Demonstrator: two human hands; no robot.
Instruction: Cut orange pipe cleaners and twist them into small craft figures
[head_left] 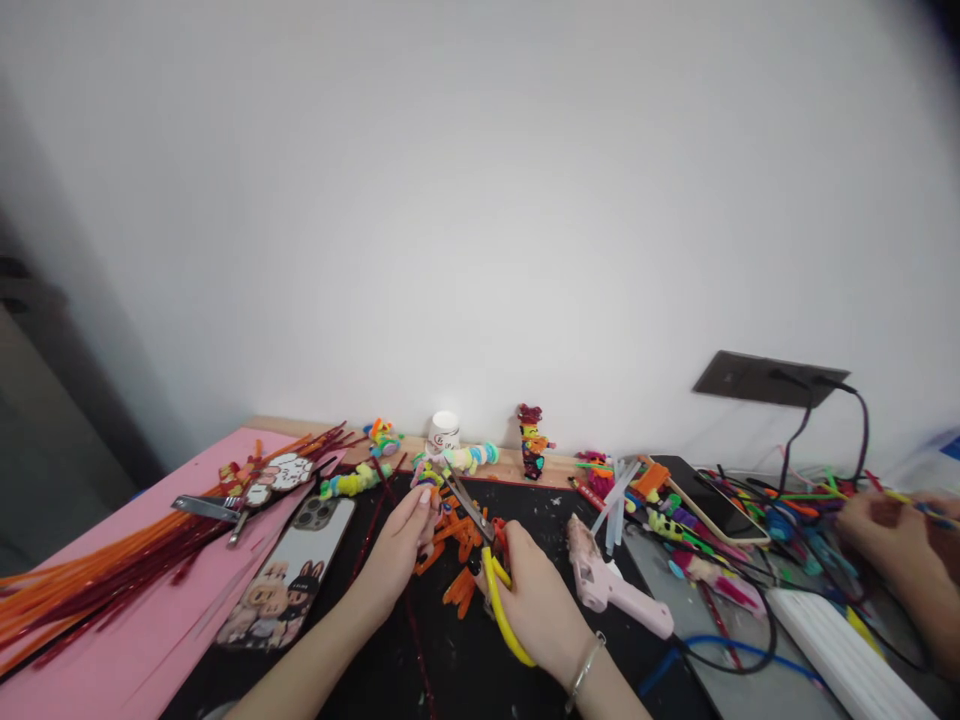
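My right hand point(534, 598) grips yellow-handled scissors point(480, 540), blades pointing up and left toward my other hand. My left hand point(401, 540) has its fingers pinched on a small orange pipe-cleaner piece point(433, 492) at the blade tips. Several cut orange pipe-cleaner bits point(457, 560) lie on the black mat point(450, 660) between the two hands.
A phone in a cartoon case point(289, 575) and a bundle of orange and red pipe cleaners point(90, 580) lie left on pink paper point(150, 640). A pink glue gun point(611, 585), glue sticks, a second phone point(709, 497) and tangled pipe cleaners sit right. Another person's hands point(896, 545) work at far right.
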